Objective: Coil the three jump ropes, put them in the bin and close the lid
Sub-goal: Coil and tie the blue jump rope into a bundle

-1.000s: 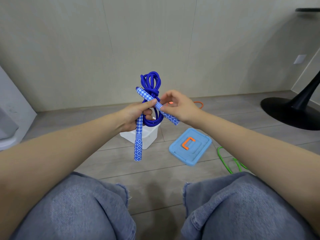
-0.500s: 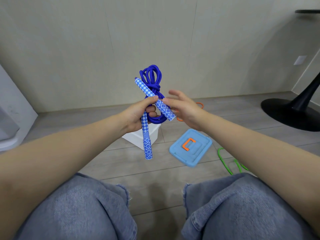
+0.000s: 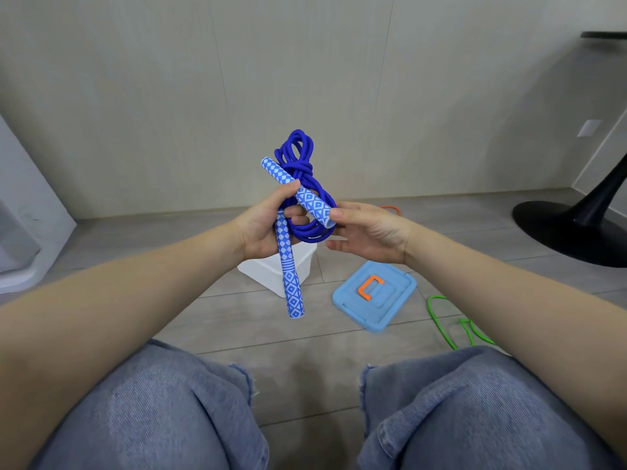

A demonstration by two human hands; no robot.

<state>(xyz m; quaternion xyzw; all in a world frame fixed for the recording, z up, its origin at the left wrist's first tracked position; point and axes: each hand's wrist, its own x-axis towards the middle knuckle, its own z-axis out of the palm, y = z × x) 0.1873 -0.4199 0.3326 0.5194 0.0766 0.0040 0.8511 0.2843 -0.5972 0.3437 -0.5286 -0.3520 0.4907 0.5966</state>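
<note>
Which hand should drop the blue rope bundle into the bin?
Left. The left hand already grips the coiled blue jump rope above the white bin; the right hand only touches one handle.

Since a second ago we have let our right hand [image 3: 368, 232] loosen: then its fingers pinched the slanted handle [image 3: 298, 195] near the middle, now they lie nearly straight, with only a fingertip touching that handle's lower end. Our left hand [image 3: 268, 225] has turned the blue rope [image 3: 302, 164] bundle a little, so the hanging handle [image 3: 290, 276] leans more to the right than before. The slanted handle now sticks out less past our right hand, and our left thumb presses on it.
</note>
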